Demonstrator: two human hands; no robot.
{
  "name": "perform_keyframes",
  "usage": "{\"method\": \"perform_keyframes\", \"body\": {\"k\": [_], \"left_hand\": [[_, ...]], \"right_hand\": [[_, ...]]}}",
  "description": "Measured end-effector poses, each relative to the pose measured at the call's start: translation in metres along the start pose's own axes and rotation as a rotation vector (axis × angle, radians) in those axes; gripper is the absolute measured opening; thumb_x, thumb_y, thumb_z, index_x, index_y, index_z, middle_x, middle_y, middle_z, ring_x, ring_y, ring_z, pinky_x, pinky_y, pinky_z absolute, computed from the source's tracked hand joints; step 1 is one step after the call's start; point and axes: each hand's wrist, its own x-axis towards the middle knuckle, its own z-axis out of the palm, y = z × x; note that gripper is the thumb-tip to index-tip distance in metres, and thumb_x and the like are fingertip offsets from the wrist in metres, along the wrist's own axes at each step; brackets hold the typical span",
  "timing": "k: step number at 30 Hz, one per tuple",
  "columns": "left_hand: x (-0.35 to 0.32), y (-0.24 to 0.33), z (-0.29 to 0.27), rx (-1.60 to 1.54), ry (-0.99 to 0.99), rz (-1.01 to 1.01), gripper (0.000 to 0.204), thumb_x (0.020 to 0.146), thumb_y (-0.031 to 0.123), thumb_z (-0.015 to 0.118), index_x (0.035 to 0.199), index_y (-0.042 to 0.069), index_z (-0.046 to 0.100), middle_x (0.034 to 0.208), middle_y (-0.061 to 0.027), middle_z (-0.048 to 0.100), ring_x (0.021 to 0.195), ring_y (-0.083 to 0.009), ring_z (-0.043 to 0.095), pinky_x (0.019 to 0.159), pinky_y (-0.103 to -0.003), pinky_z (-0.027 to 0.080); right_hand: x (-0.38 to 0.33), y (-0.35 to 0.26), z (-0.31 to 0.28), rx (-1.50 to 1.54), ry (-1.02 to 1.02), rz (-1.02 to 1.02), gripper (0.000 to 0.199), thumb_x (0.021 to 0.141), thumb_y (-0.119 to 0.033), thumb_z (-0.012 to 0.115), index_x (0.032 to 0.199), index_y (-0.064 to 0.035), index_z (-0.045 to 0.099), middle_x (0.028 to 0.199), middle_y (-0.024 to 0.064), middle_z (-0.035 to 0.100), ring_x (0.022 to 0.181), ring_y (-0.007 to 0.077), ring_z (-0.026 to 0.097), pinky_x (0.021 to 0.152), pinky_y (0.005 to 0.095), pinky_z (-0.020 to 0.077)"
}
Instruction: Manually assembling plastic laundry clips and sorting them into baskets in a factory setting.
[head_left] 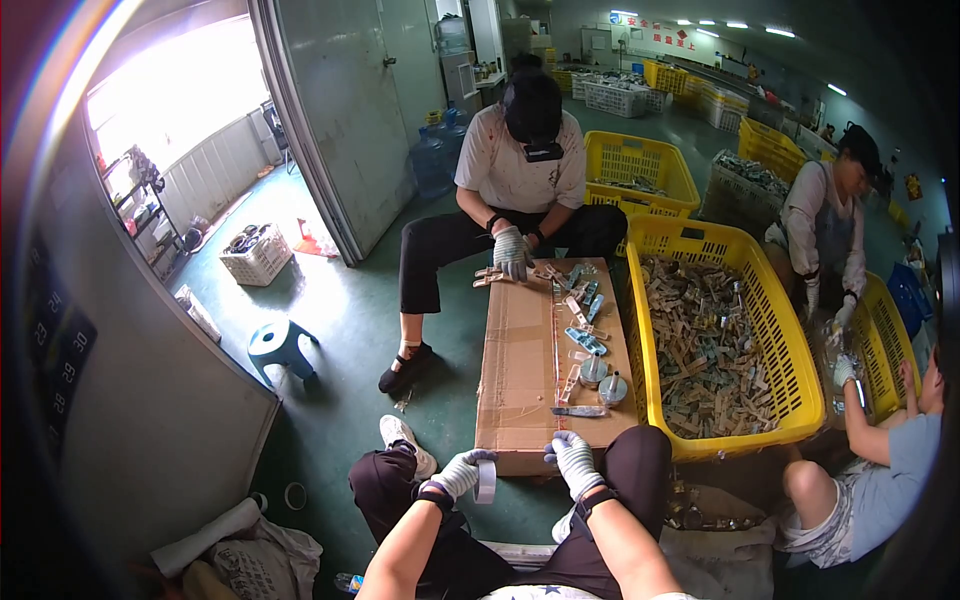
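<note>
The left hand (460,474) holds a tape roll (485,481) by the cardboard box (515,370)'s near-left corner; the right hand (574,464) is at its near edge. Plastic clips (586,341) lie toward its right edge, beside a yellow crate (745,441).

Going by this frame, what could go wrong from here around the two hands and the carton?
The tape roll in the left hand hangs past the carton's near edge, so a slack grip might drop it.

The knife-like tool lies just beyond the right hand; reaching forward could bump it.

Two round containers sit near the carton's right side and might get knocked off.
</note>
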Motion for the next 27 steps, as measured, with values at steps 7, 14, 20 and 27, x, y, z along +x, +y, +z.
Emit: {"method": "perform_keyframes", "body": {"k": [7, 14, 20, 27], "left_hand": [[-0.0002, -0.0001, -0.0002, -0.001, -0.004, -0.005, 0.038, 0.084, -0.013, 0.058, 0.11, 0.012, 0.07, 0.093, 0.0007, 0.067, 0.083, -0.0113, 0.06, 0.076, -0.029, 0.051], [0.0, -0.0007, -0.0003, -0.012, 0.01, -0.033, 0.038, 0.083, -0.013, 0.058, 0.11, 0.012, 0.069, 0.092, 0.0005, 0.067, 0.082, -0.0115, 0.06, 0.075, -0.029, 0.051], [-0.0008, 0.0016, 0.0009, -0.03, 0.002, -0.037, 0.04, 0.083, -0.015, 0.055, 0.109, 0.012, 0.07, 0.091, 0.0003, 0.067, 0.081, -0.0115, 0.06, 0.074, -0.029, 0.052], [0.0005, -0.0059, -0.0014, -0.065, -0.003, -0.033, 0.047, 0.08, -0.019, 0.048, 0.11, 0.01, 0.069, 0.092, -0.0001, 0.066, 0.083, -0.0126, 0.06, 0.077, -0.028, 0.05]], "right_hand": [[-0.0039, -0.0046, 0.0015, -0.011, -0.003, 0.007, 0.02, 0.095, -0.01, 0.052, 0.114, -0.0025, 0.055, 0.085, 0.0095, 0.066, 0.062, 0.0153, 0.062, 0.058, 0.0276, 0.052], [-0.0006, -0.0021, 0.0017, -0.025, 0.004, 0.01, 0.02, 0.095, -0.009, 0.052, 0.113, -0.0023, 0.055, 0.084, 0.0104, 0.066, 0.062, 0.0158, 0.062, 0.058, 0.0275, 0.0525], [0.001, 0.0006, 0.0003, -0.017, 0.004, -0.002, 0.019, 0.095, -0.008, 0.052, 0.113, -0.0023, 0.055, 0.085, 0.0108, 0.066, 0.062, 0.0163, 0.062, 0.058, 0.0276, 0.0531], [-0.0016, -0.0011, 0.002, -0.026, 0.005, -0.003, 0.02, 0.095, -0.008, 0.052, 0.113, -0.0023, 0.055, 0.085, 0.0105, 0.066, 0.062, 0.0157, 0.062, 0.058, 0.0275, 0.0534]]}}
